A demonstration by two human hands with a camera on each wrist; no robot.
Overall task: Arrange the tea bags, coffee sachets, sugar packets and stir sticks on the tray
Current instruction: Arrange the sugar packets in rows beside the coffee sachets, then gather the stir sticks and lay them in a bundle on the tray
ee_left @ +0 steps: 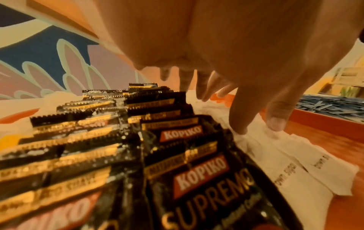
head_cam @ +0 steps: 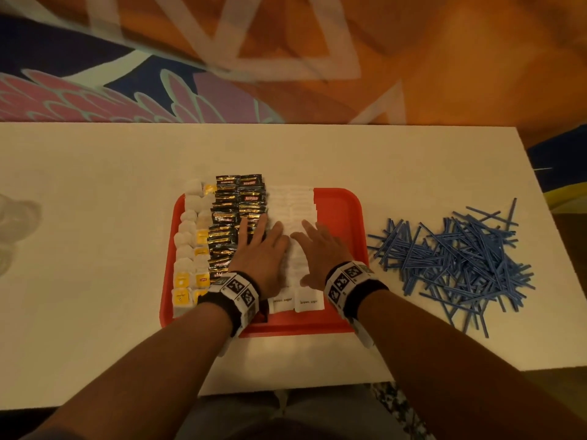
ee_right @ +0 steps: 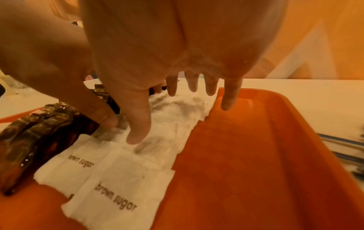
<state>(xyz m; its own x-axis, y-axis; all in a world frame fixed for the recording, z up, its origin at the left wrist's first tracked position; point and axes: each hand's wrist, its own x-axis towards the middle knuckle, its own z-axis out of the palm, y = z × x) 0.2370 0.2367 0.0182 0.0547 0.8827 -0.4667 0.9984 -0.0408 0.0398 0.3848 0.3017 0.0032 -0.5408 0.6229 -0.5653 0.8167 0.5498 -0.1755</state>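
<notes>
A red tray (head_cam: 343, 211) on the white table holds rows of tea bags (head_cam: 190, 246) at its left, black Kopiko coffee sachets (head_cam: 228, 214) in the middle and white brown-sugar packets (head_cam: 295, 204) beside them. My left hand (head_cam: 259, 246) lies flat, fingers straight, over the seam between sachets (ee_left: 185, 135) and sugar packets (ee_left: 295, 168). My right hand (head_cam: 317, 249) lies flat with spread fingers on the sugar packets (ee_right: 122, 179); its thumb touches them. Neither hand holds anything. Blue stir sticks (head_cam: 460, 255) lie heaped on the table right of the tray.
The tray's right part (ee_right: 256, 155) is bare red plastic. A clear plastic object (head_cam: 12, 223) sits blurred at the table's far left. The table's right edge (head_cam: 536, 198) runs close behind the stick pile. A painted wall stands behind the table.
</notes>
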